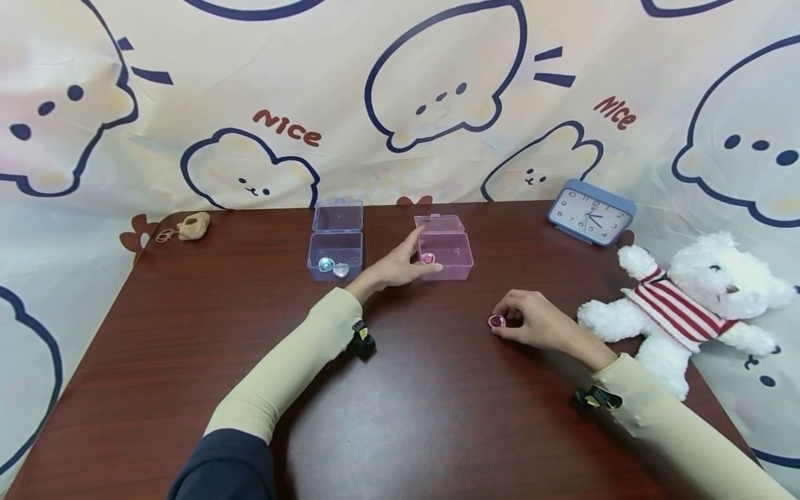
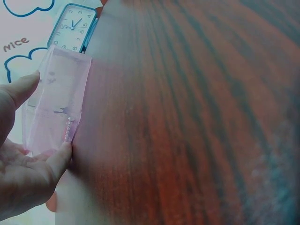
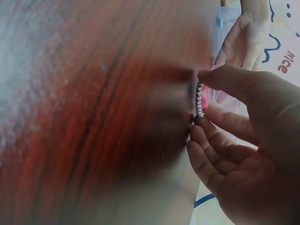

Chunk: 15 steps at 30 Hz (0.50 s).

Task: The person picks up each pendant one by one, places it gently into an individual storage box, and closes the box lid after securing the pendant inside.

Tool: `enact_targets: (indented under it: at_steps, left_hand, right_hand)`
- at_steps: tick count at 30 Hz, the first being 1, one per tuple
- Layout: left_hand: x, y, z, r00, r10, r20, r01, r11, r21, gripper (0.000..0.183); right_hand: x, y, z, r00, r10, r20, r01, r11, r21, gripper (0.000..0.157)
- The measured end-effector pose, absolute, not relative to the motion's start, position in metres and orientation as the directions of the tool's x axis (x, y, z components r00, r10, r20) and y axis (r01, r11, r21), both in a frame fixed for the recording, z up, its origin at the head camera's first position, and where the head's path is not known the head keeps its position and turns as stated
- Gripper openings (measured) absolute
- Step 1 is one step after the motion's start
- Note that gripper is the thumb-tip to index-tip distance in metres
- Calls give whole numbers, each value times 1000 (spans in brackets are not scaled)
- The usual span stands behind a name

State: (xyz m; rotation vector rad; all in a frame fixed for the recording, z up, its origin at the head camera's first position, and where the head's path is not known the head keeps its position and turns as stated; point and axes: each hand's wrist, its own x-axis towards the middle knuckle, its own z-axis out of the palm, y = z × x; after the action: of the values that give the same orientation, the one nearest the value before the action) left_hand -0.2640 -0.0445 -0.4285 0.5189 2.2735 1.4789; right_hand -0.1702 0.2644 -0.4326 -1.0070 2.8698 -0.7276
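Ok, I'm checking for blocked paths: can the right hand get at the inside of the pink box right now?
Probably yes. The pink box has its lid open, the left hand is at its left side, and nothing shows between the box and the right hand, which pinches a gem.

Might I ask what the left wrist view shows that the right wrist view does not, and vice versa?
Only the left wrist view shows the clock.

Only the right wrist view shows the right hand, pinching a studded gem, and part of the blue box.

Both show the left hand, the pink box and the tabletop.
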Motion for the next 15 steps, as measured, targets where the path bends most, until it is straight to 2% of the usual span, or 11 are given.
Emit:
enact_targets:
  at_steps: [9, 15]
  left_hand:
    - [-263, -45, -429, -861, 498, -108, 99, 372, 923, 101]
    - [-265, -45, -431, -855, 511, -86, 110, 340, 934, 100]
  right_hand:
    - [-175, 263, -432, -783, -581, 223, -609, 642, -467, 21]
    - [-178, 261, -433, -829, -510, 229, -533, 597, -600, 28]
